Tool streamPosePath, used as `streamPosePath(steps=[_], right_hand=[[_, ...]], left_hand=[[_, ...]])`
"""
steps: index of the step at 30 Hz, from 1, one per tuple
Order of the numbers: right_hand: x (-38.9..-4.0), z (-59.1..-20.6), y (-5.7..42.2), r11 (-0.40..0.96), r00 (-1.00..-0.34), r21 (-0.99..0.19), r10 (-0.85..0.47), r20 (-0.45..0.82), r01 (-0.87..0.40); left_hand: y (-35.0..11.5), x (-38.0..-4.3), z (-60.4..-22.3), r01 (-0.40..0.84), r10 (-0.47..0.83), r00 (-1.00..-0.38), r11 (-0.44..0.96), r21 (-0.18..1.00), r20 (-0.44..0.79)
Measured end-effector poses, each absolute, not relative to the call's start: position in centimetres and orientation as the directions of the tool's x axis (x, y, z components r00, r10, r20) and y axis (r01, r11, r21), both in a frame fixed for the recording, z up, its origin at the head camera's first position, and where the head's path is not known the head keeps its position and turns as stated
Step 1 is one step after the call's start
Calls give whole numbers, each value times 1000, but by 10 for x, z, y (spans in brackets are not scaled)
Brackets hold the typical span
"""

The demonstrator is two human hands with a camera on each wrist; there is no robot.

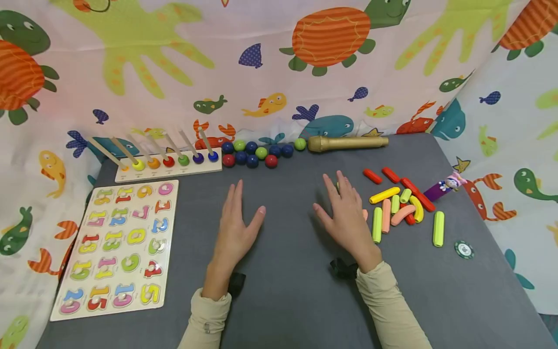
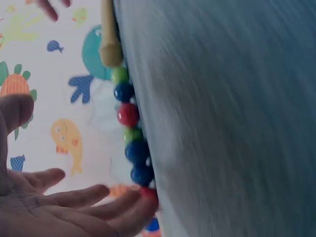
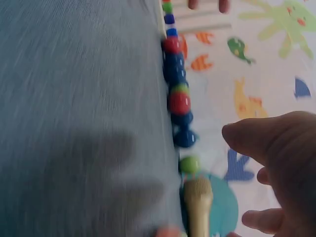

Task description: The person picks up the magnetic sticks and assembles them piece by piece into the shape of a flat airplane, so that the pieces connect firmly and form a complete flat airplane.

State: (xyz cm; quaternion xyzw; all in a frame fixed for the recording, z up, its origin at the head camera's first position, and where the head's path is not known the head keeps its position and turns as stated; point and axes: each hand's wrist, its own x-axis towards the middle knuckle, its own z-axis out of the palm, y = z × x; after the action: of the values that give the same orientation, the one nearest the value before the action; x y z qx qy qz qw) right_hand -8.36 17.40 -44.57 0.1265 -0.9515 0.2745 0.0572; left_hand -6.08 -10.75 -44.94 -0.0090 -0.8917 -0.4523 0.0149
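Note:
My left hand is held over the grey table with fingers straight and thumb spread, holding nothing. To its left lies a number puzzle board with colourful knobbed digits. My right hand is likewise empty, its fingers extended and spread. Right beside it are several short clay-like sticks in red, yellow, green and pink; the hand partly hides a pink one. Beyond both hands, a row of blue, green and red beads runs along the back, beside a gold wooden microphone-shaped stick.
A peg stand with coloured beads on tilted pegs stands at the back left. On the right are a purple tube with a doll-like top and a green-rimmed poker chip. A sea-animal curtain borders the table's back and sides.

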Motion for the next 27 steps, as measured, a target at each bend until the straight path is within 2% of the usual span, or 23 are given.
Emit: streamPosePath(steps=[4,8,11,14,18,22,27], right_hand=[[-76,-444,198,795,-957,-546,-151,247,-266],[-65,-445,221,813,-950,-535,-69,305,-231],[-56,-445,233,839,-957,-524,12,289,-148],[-51,-443,238,863,-972,-503,71,222,-52],[-50,-443,236,889,-988,-457,99,117,35],[-48,-445,228,907,-987,-414,125,97,74],[-43,-449,221,913,-982,-390,169,88,122]], left_hand=[[-96,-65,-448,-8,20,-1000,370,929,-17],[-78,-74,-449,-86,47,-995,135,987,-93],[-62,-81,-450,-135,77,-988,-6,991,-135],[-46,-90,-452,-159,111,-982,-60,985,-152],[-25,-101,-451,-156,149,-977,6,988,-155],[2,-109,-448,-109,162,-975,252,962,-153],[38,-112,-444,-22,190,-968,590,807,-165]])
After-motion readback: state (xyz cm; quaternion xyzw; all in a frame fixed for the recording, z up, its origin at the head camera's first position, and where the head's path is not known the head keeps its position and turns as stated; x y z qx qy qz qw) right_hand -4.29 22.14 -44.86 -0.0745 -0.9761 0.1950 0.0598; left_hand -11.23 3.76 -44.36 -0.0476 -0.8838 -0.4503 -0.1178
